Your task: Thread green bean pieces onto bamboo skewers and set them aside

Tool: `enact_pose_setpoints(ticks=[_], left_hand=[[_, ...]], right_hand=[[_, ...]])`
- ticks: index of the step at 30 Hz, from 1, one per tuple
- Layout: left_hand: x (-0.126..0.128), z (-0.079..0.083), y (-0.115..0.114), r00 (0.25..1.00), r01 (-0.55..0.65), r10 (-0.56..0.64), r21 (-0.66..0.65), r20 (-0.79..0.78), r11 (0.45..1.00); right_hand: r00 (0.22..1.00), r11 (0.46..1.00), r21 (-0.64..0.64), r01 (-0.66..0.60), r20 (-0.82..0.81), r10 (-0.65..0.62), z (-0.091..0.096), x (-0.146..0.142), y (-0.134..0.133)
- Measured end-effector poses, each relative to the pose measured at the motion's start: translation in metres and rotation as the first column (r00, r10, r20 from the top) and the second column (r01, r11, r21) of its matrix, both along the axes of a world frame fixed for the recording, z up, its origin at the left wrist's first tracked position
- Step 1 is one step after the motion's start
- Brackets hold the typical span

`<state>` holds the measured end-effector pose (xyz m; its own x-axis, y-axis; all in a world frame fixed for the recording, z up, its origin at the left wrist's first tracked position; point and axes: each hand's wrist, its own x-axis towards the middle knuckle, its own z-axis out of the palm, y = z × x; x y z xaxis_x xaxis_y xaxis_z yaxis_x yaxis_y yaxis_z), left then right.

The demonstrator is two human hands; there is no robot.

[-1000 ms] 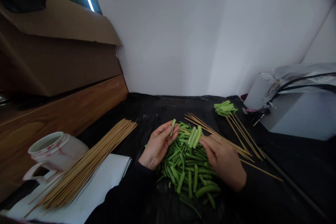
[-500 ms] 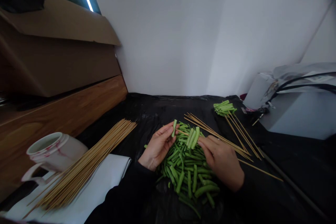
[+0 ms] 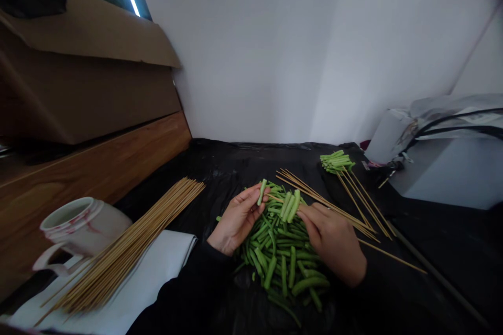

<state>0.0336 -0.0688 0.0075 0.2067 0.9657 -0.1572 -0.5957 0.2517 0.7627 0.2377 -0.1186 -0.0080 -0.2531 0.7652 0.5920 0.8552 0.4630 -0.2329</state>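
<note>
Between thumb and fingers, my left hand [image 3: 239, 219] pinches a cut piece of green bean [image 3: 262, 192], held nearly upright. My right hand [image 3: 332, 238] is closed around a bamboo skewer [image 3: 274, 198] whose tip points left, at the bean piece; whether the tip has entered it I cannot tell. Threaded side by side on this skewer, just ahead of my right fingers, are a few bean pieces [image 3: 291, 206]. The skewer's other end sticks out to the right past my hand. Below both hands spreads a heap of cut green beans [image 3: 281, 251] on black plastic sheeting [image 3: 236, 159].
Finished bean skewers [image 3: 337, 162] lie at the back right, beside loose skewers [image 3: 314, 191]. On the left, a thick skewer bundle [image 3: 137, 241] rests over white paper [image 3: 168, 251] and against a mug [image 3: 82, 225]. A cardboard box [image 3: 98, 89] and a grey-white box [image 3: 448, 167] flank the work area.
The left hand's bean piece and the threaded pieces have shifted very slightly to the right. The skewer's far end also sits a little further right. Both grips are the same.
</note>
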Motion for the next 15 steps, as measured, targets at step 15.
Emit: enact_pose_setpoints(ticks=[15], left_hand=[[0.0044,-0.0025,-0.0029,0.993,-0.061,0.068,0.073,-0.096,0.995]], right_hand=[[1.000,0.999,-0.032,0.003,-0.012,-0.003,0.0011,-0.0016,-0.0019]])
